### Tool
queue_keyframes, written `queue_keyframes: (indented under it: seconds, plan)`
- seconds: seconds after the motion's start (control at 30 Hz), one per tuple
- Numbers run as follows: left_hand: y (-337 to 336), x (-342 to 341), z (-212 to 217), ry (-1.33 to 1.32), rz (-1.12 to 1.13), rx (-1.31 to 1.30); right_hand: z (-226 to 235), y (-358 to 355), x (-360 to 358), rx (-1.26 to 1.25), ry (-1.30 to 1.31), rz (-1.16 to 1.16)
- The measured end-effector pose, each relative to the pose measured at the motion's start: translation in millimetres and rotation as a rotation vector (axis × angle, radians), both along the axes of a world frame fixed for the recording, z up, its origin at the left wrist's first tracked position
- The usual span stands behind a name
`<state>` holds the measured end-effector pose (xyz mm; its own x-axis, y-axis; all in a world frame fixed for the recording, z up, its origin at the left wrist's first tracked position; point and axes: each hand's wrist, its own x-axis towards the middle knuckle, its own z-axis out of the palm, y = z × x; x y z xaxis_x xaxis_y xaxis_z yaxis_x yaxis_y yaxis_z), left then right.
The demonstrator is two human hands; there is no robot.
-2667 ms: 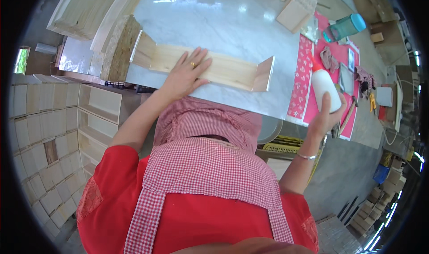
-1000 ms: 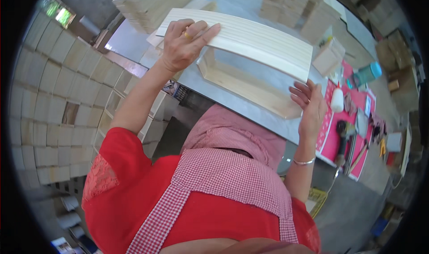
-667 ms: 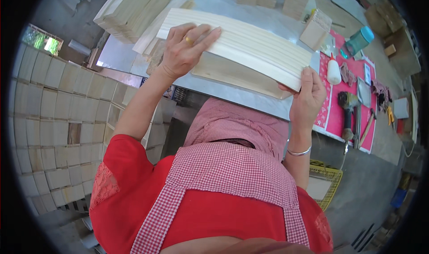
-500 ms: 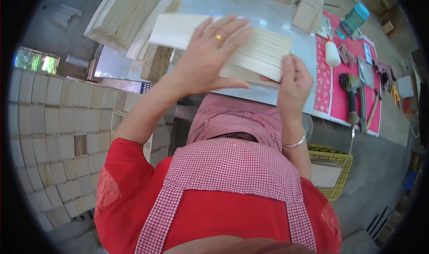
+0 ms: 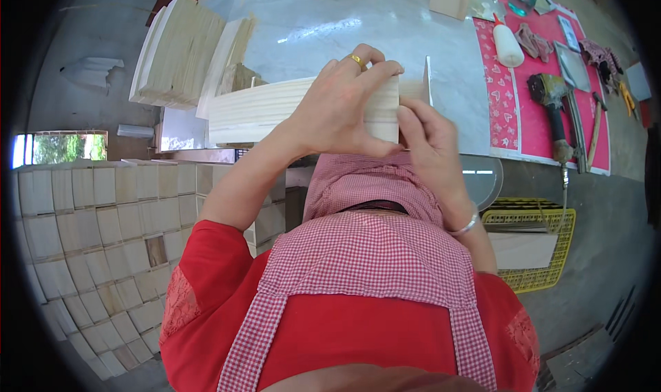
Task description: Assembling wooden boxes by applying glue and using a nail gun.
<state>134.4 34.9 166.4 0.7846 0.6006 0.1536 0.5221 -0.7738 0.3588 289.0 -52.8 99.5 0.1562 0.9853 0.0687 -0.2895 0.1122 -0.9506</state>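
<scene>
The head view shows the grooved pale wooden board [image 5: 265, 109] running leftward from beneath the left hand [image 5: 344, 102], which grips it near its right end, with the thumb along the near edge and the fingers spread across toward the far one. The right hand [image 5: 432, 140] is curled just at that right end, though whether it pinches the wood cannot be told, and a thin upright end panel [image 5: 428, 82] stands just beyond its fingers, over the marbled tabletop [image 5: 310, 47].
</scene>
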Motion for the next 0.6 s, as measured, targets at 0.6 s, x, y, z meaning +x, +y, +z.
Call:
queue_keyframes:
  seconds: [0.6]
  plan:
    - [18.4,8.0,-24.7,0.005,0.047,-0.093,-67.9,43.9,75.4,0.044,-0.644,0.247]
